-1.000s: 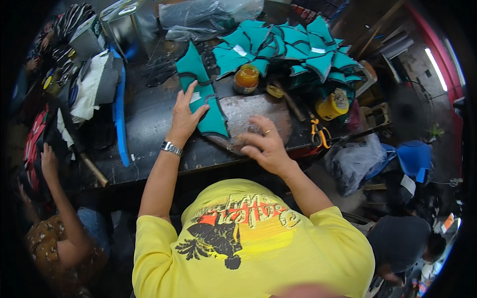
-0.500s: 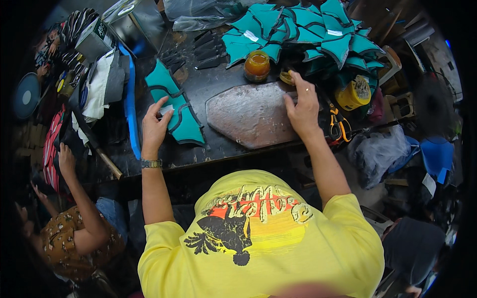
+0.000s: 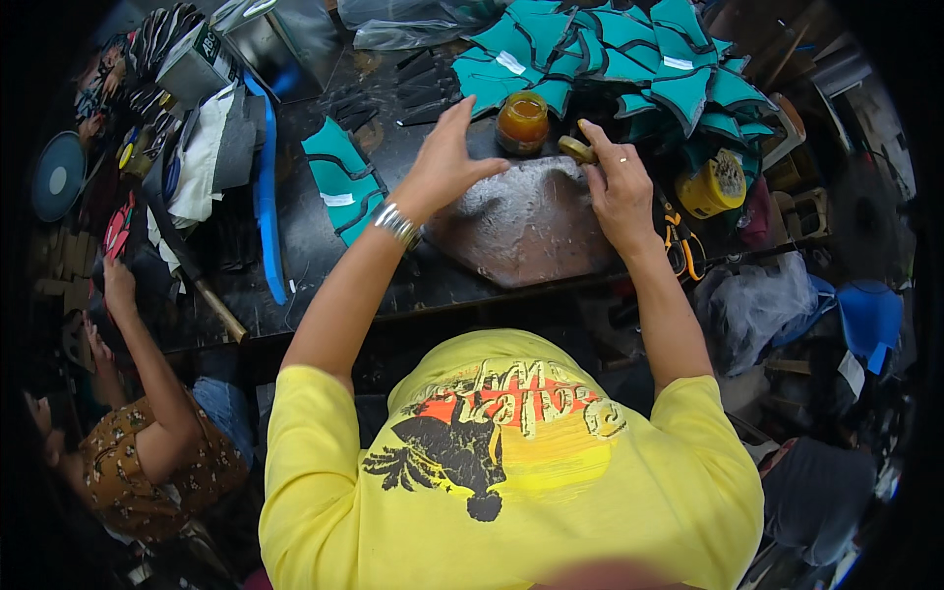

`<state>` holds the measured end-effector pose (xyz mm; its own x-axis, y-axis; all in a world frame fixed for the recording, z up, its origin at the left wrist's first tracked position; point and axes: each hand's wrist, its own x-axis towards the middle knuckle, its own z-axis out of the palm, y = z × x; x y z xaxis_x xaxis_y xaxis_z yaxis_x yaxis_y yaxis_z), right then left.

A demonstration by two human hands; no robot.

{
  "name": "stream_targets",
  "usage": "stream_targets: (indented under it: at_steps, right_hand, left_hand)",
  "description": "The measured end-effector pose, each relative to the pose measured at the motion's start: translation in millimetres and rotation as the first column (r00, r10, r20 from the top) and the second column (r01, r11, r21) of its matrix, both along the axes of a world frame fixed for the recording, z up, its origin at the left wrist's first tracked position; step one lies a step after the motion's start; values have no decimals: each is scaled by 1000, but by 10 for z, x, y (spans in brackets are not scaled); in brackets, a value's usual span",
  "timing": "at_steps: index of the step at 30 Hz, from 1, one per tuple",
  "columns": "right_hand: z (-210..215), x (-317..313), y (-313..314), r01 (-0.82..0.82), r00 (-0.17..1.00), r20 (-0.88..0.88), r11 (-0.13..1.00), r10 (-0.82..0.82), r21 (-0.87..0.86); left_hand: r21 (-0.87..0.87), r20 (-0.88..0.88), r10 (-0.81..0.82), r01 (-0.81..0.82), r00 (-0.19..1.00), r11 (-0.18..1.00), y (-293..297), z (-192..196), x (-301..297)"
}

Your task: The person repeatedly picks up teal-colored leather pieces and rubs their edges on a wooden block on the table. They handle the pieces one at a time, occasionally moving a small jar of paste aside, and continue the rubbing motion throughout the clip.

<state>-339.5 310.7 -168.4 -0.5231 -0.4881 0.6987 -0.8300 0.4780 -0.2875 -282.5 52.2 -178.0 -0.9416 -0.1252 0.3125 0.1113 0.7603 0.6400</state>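
My left hand [image 3: 444,165] is open with its fingers spread, just left of a small glass jar [image 3: 522,120] of amber stuff; I cannot tell if it touches the jar. My right hand [image 3: 618,189], with a ring on it, pinches a small round yellowish lid [image 3: 575,149] right of the jar. Both hands hover over the far edge of a flat brownish stone slab [image 3: 531,236] dusted white, which lies on the dark workbench [image 3: 315,256]. A short stack of teal cut pieces [image 3: 339,182] lies to the left of my left hand.
A big pile of teal pieces [image 3: 639,59] fills the back right. A yellow tub [image 3: 713,182] and orange-handled scissors [image 3: 678,241] sit right of the slab. A blue strip [image 3: 264,197] and cloths lie at left. Another person [image 3: 147,442] works at the lower left.
My left hand left the teal stack and moved right to the jar. My right hand moved from the slab to the jar and now holds the lid.
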Motion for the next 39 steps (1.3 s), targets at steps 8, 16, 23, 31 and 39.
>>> stream_targets:
  at_steps: [8,16,23,31,39]
  right_hand:
    - [113,243,177,-114,967,210,982,145,-150]
    - [227,326,166,-141,858,393,888,330,-437]
    - [389,400,65,-272,725,543,901,423,-339]
    - [473,144,-169,-196,678,631,920,377,-339]
    - [483,289,-479,-272,962,87,939,259,208]
  left_hand:
    - [201,2,-79,77,997,977,236,-291,-644]
    - [243,-181,-18,63,983,968,352,-15,-146]
    - [152,-3,-116,115,993,982,515,41,438]
    - [174,-107,-96,114,990,978,549,-120,484]
    - [203,-161,-83,115,983,972,571,-215,486]
